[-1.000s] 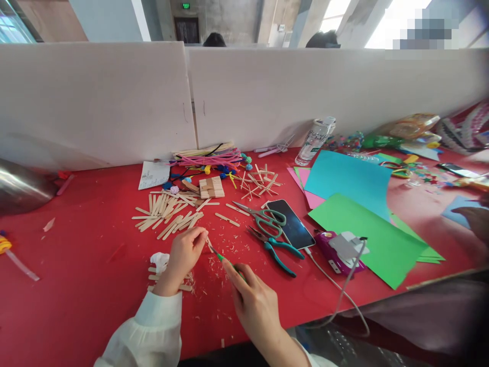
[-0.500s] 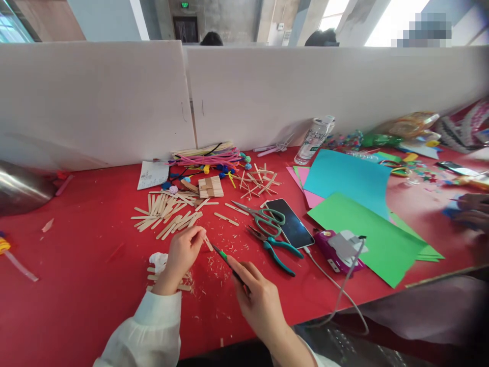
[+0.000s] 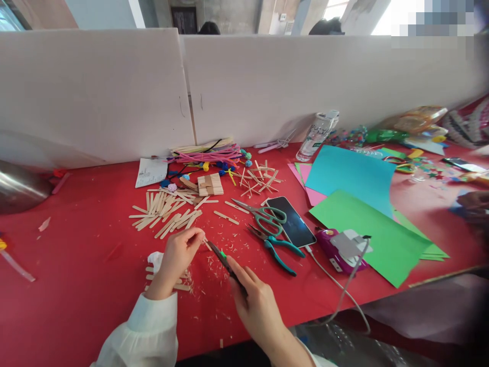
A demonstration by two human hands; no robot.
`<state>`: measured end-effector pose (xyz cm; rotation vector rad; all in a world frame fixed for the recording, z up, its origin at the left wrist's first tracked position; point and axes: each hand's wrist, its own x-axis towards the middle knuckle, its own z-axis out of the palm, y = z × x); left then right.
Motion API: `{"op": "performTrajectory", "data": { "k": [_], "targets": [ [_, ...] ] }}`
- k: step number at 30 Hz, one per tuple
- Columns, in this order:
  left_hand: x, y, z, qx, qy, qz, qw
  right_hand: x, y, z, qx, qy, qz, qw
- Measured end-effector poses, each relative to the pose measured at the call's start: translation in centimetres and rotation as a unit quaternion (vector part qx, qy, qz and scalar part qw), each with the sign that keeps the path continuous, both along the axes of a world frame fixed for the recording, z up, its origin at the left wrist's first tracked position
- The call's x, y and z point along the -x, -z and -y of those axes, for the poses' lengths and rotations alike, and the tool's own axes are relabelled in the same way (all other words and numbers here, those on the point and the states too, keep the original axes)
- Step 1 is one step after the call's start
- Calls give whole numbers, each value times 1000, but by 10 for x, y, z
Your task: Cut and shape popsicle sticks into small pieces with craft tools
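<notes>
Between the thumb and fingers of my left hand (image 3: 182,254) is pinched a thin wooden craft stick (image 3: 207,243), its free end pointing toward my right hand. My right hand (image 3: 256,298) is closed around a utility knife (image 3: 225,261) with a green part near the blade. The blade lies at the stick's free end. Wood shavings (image 3: 198,275) are strewn on the red table below. Just beyond my left hand spreads a pile of craft sticks (image 3: 162,209). More sticks (image 3: 183,287) and a crumpled white tissue (image 3: 156,260) lie partly behind my left wrist.
Scissors (image 3: 265,216) and teal pliers (image 3: 277,250) lie right of the knife, beside a phone (image 3: 292,221) cabled to a purple device (image 3: 338,250). Coloured paper (image 3: 367,234) and a water bottle (image 3: 317,136) are further right. A white partition (image 3: 267,86) borders the back. Another person's hand (image 3: 476,204) shows far right.
The knife has shifted slightly up and left along the stick, its blade now lying more over the end. My left hand keeps its pinch. The camera view has tilted a little.
</notes>
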<state>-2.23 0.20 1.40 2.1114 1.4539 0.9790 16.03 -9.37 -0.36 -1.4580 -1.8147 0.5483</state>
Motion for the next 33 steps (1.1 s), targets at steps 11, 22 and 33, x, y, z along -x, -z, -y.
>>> {"op": "performTrajectory", "data": {
  "k": [11,22,33],
  "targets": [
    [7,9,4,93,-15,52,994,6,-1,-4,295,40,-351,888],
    [7,10,2,121,-46,80,988,2,7,5,73,30,-125,989],
    [4,1,4,65,-35,38,997,0,1,0,-59,21,50,997]
  ]
}}
